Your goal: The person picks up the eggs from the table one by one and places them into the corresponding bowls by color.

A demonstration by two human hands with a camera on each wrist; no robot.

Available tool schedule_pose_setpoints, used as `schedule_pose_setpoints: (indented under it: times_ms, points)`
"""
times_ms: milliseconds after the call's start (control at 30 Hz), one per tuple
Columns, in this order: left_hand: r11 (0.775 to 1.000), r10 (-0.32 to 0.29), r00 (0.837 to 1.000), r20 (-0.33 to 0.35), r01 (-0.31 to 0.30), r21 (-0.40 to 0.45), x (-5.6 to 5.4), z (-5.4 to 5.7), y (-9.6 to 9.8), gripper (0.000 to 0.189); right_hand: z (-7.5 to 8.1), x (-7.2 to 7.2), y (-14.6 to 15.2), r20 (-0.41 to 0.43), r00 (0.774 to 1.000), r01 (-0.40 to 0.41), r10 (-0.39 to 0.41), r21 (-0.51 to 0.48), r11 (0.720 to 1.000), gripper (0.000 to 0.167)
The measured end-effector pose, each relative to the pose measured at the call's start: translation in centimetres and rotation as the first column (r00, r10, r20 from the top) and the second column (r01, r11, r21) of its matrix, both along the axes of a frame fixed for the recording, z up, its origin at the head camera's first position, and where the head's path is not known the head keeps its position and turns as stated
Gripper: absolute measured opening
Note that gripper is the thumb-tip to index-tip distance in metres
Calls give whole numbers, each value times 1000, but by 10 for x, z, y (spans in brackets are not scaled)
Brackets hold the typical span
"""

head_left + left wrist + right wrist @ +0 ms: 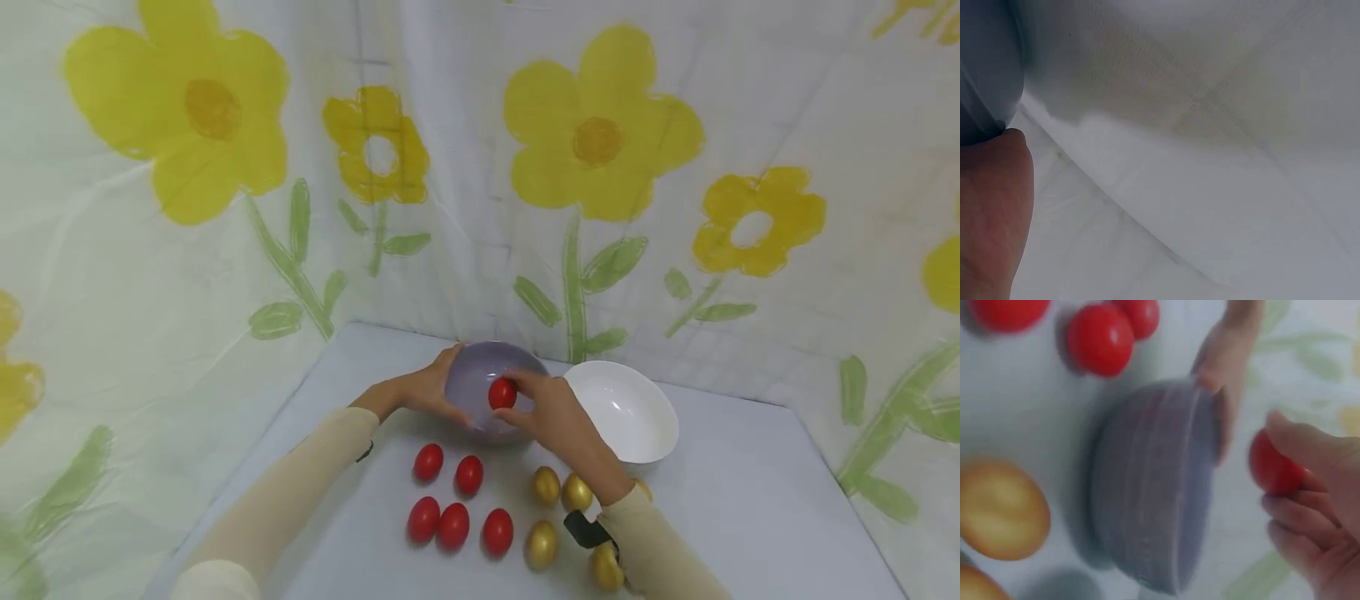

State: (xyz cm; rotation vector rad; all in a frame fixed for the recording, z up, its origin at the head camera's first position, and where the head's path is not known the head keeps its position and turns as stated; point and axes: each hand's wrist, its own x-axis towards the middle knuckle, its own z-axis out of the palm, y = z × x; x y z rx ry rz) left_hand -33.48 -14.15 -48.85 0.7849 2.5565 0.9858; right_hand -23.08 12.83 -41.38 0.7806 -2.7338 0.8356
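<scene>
“One left hand [429, 389] is gripping something, yes?”

“Yes, its thumb and fingers are standing wide apart and are holding the left side of the purple bowl [476, 371].”

“What is lying in front?”

“Five red eggs [453, 527] are lying on the surface [750, 483].”

“And the right hand [553, 410]?”

“It is pinching another red egg [502, 392] between thumb and fingers, and is holding it over the bowl's opening. Farther right, golden eggs [542, 545] are lying, some partly hidden by the sleeve [660, 546], and a white bowl [622, 408] is standing beyond them.”
</scene>
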Motion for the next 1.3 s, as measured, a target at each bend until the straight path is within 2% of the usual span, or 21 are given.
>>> schedule_pose_setpoints:
  times_ms: [133, 233, 333, 467, 733, 900, 1167, 1300]
  points:
    - [1000, -10, 1000, 16, 9, 15, 1, 1, 0, 152, -12, -37, -14, -4, 999, 32, -32, 5, 999, 57]
    - [1000, -21, 1000, 13, 21, 17, 2, 1, 1, 152, -26, -61, -26, 41, 999, 36, -37, 21, 999, 57]
    - [999, -26, 1000, 5, 26, 22, 2, 2, 2, 154, -39, -78, -35, 75, 995, 61, -65, 54, 997, 56]
    - [1000, -25, 1000, 6, 25, 18, 3, 2, 4, 156, -52, -93, -43, 94, 991, 87, -97, 110, 990, 54]
    - [1000, -5, 1000, 17, 5, 7, 4, 2, 1, 158, -68, -104, -47, 86, 995, 33, -47, 152, 988, 46]
    - [1000, -6, 1000, 13, 6, -3, 4, 1, -1, 157, -75, -106, -47, 79, 996, 36, -48, 142, 989, 49]
    - [1000, -17, 1000, 8, 17, -20, 4, 4, -1, 157, -74, -104, -42, 108, 992, 49, -63, 126, 991, 54]
    - [1000, -16, 1000, -7, 16, -21, 4, 3, -1, 157, -64, -101, -38, 120, 988, 86, -95, 84, 993, 60]
